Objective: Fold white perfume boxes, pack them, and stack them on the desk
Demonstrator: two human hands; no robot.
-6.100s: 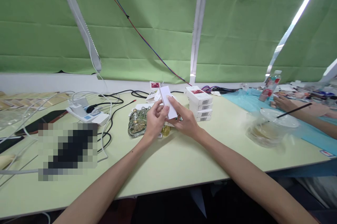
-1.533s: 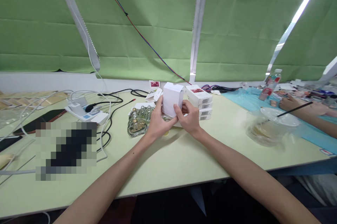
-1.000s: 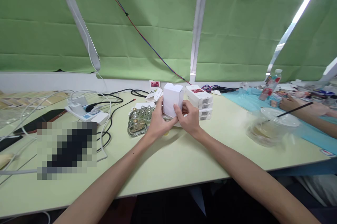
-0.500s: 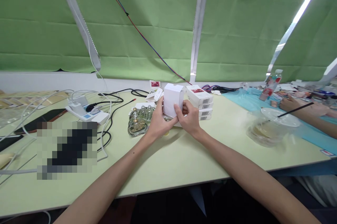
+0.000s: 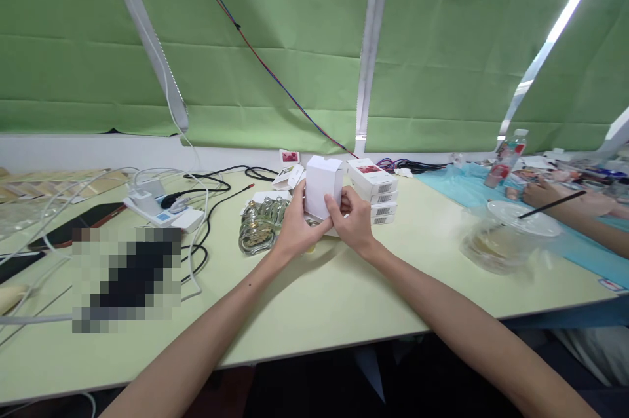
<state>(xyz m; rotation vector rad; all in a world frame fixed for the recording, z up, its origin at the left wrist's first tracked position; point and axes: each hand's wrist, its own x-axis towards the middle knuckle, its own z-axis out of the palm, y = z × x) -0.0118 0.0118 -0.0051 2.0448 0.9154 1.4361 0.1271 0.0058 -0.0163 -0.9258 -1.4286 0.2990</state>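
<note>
Upright between my two hands is a small plain white box (image 5: 322, 189), held above the table. My left hand (image 5: 297, 225) grips its left side, thumb across the bottom. My right hand (image 5: 352, 218) pinches the lower right edge, its fingers curled. To the left, several clear glass bottles (image 5: 258, 231) with golden parts stand close together. Just right of the held box is a stack of white boxes (image 5: 381, 195) with barcodes on their ends and a red picture on the top one. Something yellow under my hands is mostly hidden.
A power strip (image 5: 160, 208) with plugs and tangled cables lies on the left. On the right stands a plastic cup (image 5: 501, 244) with a black straw. Beyond it, another person's hand (image 5: 540, 195) is over blue sheeting (image 5: 442, 185), near a bottle (image 5: 506, 159).
</note>
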